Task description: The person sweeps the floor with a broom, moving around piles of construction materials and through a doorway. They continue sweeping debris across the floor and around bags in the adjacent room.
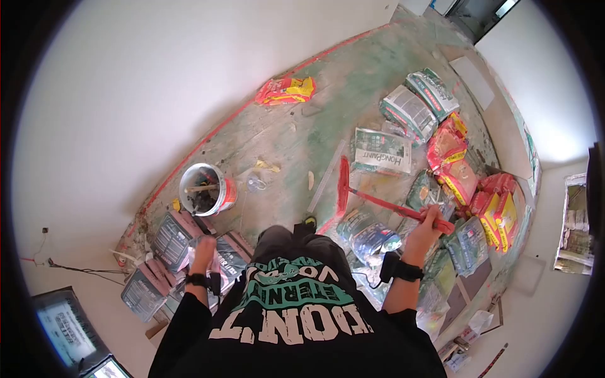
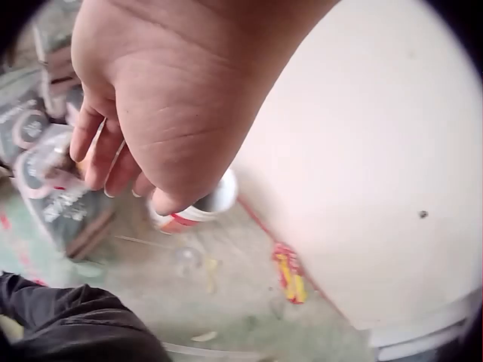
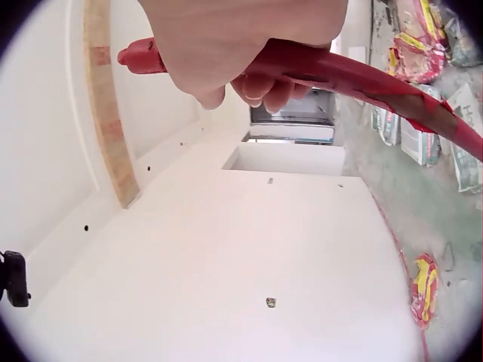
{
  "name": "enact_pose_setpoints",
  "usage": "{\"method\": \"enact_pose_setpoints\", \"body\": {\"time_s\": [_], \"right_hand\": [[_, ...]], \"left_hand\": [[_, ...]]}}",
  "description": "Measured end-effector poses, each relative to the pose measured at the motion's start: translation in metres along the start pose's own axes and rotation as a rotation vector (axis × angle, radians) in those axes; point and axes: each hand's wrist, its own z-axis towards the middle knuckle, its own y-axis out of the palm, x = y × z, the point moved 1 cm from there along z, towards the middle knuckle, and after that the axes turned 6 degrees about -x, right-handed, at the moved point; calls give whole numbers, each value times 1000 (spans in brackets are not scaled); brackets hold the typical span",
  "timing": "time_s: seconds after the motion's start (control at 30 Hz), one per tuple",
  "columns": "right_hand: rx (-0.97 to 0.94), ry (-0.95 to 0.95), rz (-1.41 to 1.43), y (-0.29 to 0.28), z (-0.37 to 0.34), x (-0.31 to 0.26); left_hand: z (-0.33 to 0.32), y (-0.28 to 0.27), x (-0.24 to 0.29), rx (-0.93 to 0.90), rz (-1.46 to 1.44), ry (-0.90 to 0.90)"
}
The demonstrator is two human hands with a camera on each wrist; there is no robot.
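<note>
My right hand (image 1: 423,238) grips the handle of a long red tool (image 1: 386,203), whose wide flat head points away from me over the floor. In the right wrist view the fingers of the right hand (image 3: 253,53) wrap round the red handle (image 3: 362,79). My left hand (image 1: 203,253) holds nothing and hangs at my left side, near stacked grey bags (image 1: 173,236). The left wrist view shows the left hand (image 2: 162,113) with fingers loosely bent, in front of a white bucket (image 2: 226,194) on the floor.
The bucket (image 1: 228,192) holds dark contents and a stick. Red and yellow bags (image 1: 455,165) and white-green bags (image 1: 409,110) lie to the right. A crumpled red-yellow bag (image 1: 285,91) rests by the white wall (image 1: 145,75). A long pale strip (image 1: 326,177) lies ahead.
</note>
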Motion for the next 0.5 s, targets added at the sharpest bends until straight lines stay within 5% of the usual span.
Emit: {"method": "enact_pose_setpoints", "body": {"time_s": [0.03,0.1,0.2,0.27,0.3,0.33,0.37,0.4,0.43,0.5], "right_hand": [[-5,-6,-2,9,15,5],[14,11,-45,26,43,16],[40,29,-89,45,86,30],[73,31,-156,56,116,38],[80,18,-160,59,133,42],[87,28,-187,61,152,47],[99,37,-212,68,174,52],[160,23,-185,76,197,57],[178,18,-192,87,220,59],[302,54,-241,119,262,52]], "left_hand": [[55,-50,55,-70,-666,-384],[123,-77,95,-7,-766,-393],[197,-83,122,-43,-709,-343],[224,-47,98,-301,-307,-421],[231,-20,77,-385,-255,-332],[241,-5,67,-614,247,10],[237,26,34,-605,296,179],[246,33,27,-716,270,84],[250,47,7,-704,329,279],[287,23,9,-882,274,148]]}}
